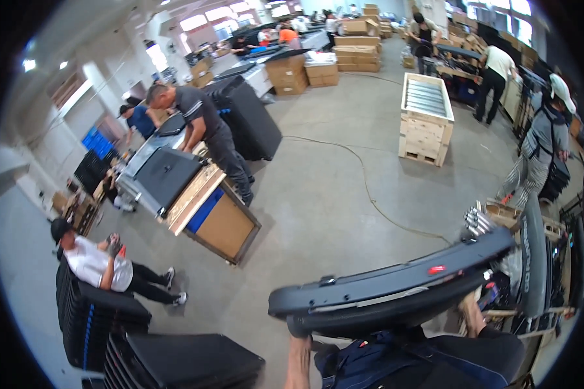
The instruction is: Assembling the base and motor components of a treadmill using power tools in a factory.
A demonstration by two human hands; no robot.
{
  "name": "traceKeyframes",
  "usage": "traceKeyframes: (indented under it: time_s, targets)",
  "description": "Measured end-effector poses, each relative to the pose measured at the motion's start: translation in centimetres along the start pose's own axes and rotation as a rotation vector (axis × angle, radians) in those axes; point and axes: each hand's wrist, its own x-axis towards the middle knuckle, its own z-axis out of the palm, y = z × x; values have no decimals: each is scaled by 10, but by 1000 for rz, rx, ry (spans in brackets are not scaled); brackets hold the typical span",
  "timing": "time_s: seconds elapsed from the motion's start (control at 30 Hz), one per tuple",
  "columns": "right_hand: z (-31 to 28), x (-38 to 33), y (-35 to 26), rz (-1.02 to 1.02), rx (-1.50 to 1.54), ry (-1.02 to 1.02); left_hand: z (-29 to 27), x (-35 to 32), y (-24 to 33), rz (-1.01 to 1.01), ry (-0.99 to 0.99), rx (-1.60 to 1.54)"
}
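A long, curved black plastic panel [370, 282] with a small red piece on its face is held across the front of my body. Beneath it runs a second dark, curved edge [389, 312]; whether it is a separate part I cannot tell. My left hand [299, 343] grips the left end from below, its fingers hidden behind the panel. Near the right end, my right hand [472, 314] holds the underside, and its fingers are mostly covered too.
At left a worker leans over a workbench [201, 201] bearing a black panel. Another person sits on stacked black panels [104, 318]. More black panels [188, 356] lie lower left. A wooden crate [426, 133] stands ahead; a cable [370, 194] crosses the floor. Racks [532, 259] line the right.
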Motion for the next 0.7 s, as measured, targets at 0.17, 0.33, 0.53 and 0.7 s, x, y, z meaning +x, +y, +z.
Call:
traceKeyframes:
  time_s: [0.17,0.33,0.53,0.7]
  targets:
    - [101,48,75,21,-109,-59,-192,148,5,-189,-156,-127]
    - [124,145,83,212,-287,-298,-250,222,102,-175,-12,-126]
    - [283,240,215,756,136,-87,-300,263,215,85,70,-35]
    - [399,409,329,1149,-40,-264,-315,350,243,180,267,-223]
